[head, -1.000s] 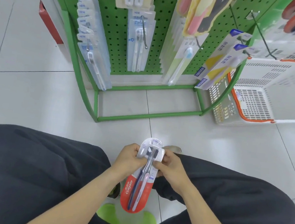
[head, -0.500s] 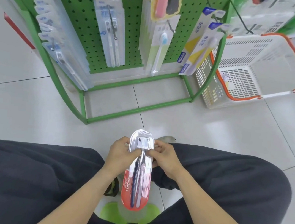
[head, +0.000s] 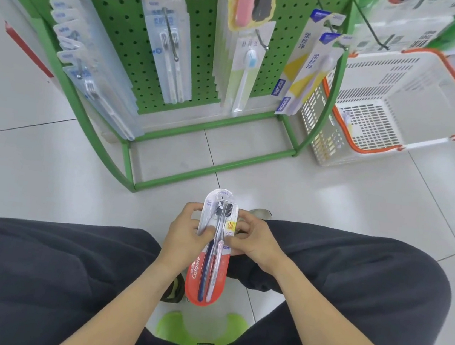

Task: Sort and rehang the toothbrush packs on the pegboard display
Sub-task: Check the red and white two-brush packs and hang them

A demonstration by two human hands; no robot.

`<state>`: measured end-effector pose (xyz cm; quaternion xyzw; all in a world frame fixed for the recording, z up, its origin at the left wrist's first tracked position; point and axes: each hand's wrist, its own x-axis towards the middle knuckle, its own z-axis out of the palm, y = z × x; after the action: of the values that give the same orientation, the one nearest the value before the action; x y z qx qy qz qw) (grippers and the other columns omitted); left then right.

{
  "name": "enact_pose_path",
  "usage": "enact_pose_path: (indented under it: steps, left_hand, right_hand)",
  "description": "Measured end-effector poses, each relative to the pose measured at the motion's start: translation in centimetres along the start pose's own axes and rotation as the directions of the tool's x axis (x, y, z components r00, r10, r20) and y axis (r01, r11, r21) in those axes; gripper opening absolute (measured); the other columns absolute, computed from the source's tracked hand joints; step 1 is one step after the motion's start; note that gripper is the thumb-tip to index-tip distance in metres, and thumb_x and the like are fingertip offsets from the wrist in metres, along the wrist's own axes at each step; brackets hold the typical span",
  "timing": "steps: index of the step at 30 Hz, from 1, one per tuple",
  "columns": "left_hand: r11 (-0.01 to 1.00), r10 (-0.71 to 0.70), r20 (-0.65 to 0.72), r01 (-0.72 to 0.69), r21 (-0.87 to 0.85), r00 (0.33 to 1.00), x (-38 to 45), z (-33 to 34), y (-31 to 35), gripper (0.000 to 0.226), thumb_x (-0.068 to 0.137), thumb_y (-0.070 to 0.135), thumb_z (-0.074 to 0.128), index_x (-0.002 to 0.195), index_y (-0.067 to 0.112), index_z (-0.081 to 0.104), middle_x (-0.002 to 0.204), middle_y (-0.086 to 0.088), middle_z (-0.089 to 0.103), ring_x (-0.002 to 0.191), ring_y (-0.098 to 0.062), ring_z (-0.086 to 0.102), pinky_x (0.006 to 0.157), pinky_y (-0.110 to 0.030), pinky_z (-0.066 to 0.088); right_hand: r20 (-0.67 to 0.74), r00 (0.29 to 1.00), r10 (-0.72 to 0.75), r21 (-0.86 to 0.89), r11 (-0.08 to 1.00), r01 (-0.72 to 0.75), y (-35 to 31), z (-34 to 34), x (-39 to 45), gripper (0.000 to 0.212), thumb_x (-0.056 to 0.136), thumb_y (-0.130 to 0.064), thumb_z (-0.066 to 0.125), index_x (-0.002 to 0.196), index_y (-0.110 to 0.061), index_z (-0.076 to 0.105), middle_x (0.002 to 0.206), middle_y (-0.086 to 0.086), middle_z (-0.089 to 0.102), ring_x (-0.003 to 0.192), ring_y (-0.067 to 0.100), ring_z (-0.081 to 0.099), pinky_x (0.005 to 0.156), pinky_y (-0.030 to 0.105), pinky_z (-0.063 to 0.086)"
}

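Note:
A red Colgate two-toothbrush pack (head: 209,273) is held upright between my knees, low in the middle of the view. My left hand (head: 186,231) grips its left edge, thumb on the clear front. My right hand (head: 250,236) pinches its right edge near the brush heads. Ahead stands the green pegboard display (head: 124,25). Blue-white toothbrush packs (head: 90,69) hang along its left side, a clear twin pack (head: 169,50) in the middle, a white single-brush pack (head: 246,68) beside it, and yellow-white packs (head: 304,70) on the right.
A white plastic basket with orange handles (head: 400,107) sits on the tiled floor right of the rack. The rack's green floor frame (head: 215,168) juts toward me. A green stool (head: 201,332) shows beneath me. My dark-trousered knees flank the pack.
The view has tilted and shifted, so the rack and basket sit further left and lower. The pack has turned straighter in my hands, and my fingers have shifted along its edges.

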<state>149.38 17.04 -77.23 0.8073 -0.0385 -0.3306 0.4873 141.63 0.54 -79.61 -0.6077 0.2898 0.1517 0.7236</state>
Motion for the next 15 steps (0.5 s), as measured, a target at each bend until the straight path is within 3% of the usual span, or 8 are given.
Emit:
enact_pose_path:
  steps: [4, 6, 8, 11, 15]
  left_hand:
    - [0.995, 0.003, 0.087, 0.006, -0.098, 0.996, 0.1, -0.1, 0.1, 0.045, 0.089, 0.013, 0.075, 0.124, 0.029, 0.051, 0.100, 0.008, 0.071, 0.081, 0.004, 0.068, 0.061, -0.015, 0.054]
    - [0.992, -0.010, 0.183, 0.033, -0.120, 0.983, 0.1, 0.2, 0.0, 0.051, 0.087, 0.015, 0.078, 0.127, 0.029, 0.050, 0.105, 0.004, 0.073, 0.085, 0.002, 0.070, 0.062, -0.014, 0.054]
    - [0.991, -0.015, 0.203, 0.042, -0.129, 0.979, 0.0, 0.7, -0.2, 0.050, 0.086, 0.014, 0.080, 0.126, 0.026, 0.052, 0.105, -0.001, 0.074, 0.085, -0.004, 0.073, 0.064, -0.019, 0.057]
    - [0.993, 0.013, 0.147, 0.004, -0.117, 0.989, -0.1, 1.3, -0.3, 0.046, 0.085, 0.017, 0.081, 0.120, 0.031, 0.054, 0.097, 0.002, 0.076, 0.084, -0.008, 0.073, 0.068, -0.025, 0.060]
    - [0.992, 0.000, 0.223, 0.029, -0.126, 0.975, 0.1, 1.1, -0.6, 0.044, 0.085, 0.020, 0.081, 0.118, 0.032, 0.055, 0.098, 0.007, 0.075, 0.085, -0.007, 0.074, 0.071, -0.025, 0.060]
  right_hand:
    - [-0.153, 0.988, -0.031, 0.087, 0.995, 0.045, 0.0, 0.3, 0.0, 0.037, 0.086, 0.005, 0.072, 0.121, -0.009, 0.066, 0.095, 0.020, 0.076, 0.082, 0.034, 0.075, 0.071, 0.044, 0.063]
    - [-0.268, 0.963, -0.018, 0.128, 0.990, 0.055, 0.1, 0.3, 0.1, 0.022, 0.090, 0.003, 0.068, 0.111, -0.004, 0.069, 0.087, 0.017, 0.077, 0.074, 0.031, 0.073, 0.068, 0.041, 0.061]
    - [-0.294, 0.956, -0.013, 0.149, 0.987, 0.059, 0.2, 0.2, 0.1, 0.014, 0.092, -0.001, 0.068, 0.107, -0.003, 0.069, 0.088, 0.015, 0.077, 0.075, 0.028, 0.072, 0.067, 0.036, 0.060]
    - [-0.217, 0.976, -0.031, 0.167, 0.984, 0.069, 0.2, 0.5, -0.2, 0.024, 0.091, -0.007, 0.075, 0.112, -0.004, 0.064, 0.094, 0.013, 0.078, 0.082, 0.028, 0.075, 0.073, 0.034, 0.062]
    - [-0.251, 0.967, -0.043, 0.210, 0.973, 0.097, 0.3, 0.5, 0.0, 0.035, 0.088, -0.006, 0.077, 0.119, 0.002, 0.061, 0.099, 0.018, 0.077, 0.089, 0.034, 0.075, 0.076, 0.039, 0.063]
